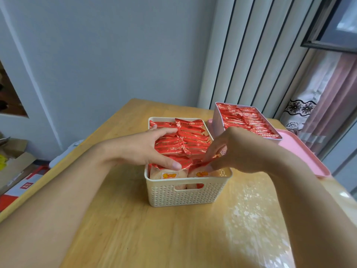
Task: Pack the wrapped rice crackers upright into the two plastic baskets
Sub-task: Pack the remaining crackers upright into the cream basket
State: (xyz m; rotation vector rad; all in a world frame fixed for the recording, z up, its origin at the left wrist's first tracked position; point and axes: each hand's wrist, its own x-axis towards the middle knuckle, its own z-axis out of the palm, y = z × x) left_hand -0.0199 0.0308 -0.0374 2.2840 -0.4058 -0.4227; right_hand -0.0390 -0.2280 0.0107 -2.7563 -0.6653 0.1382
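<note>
A cream plastic basket stands mid-table, filled with upright red-wrapped rice crackers. My left hand reaches in from the left, its fingers spread over the left rows and its thumb pressing the top of a front cracker. My right hand comes from the right and pinches the red top edge of the front right cracker. Behind on the right, a pink basket holds several rows of the same crackers.
A pink tray lies under and to the right of the pink basket, near the table's right edge. Wooden tabletop spreads in front of the cream basket. Cardboard boxes sit on the floor at left. A wall and radiator stand behind.
</note>
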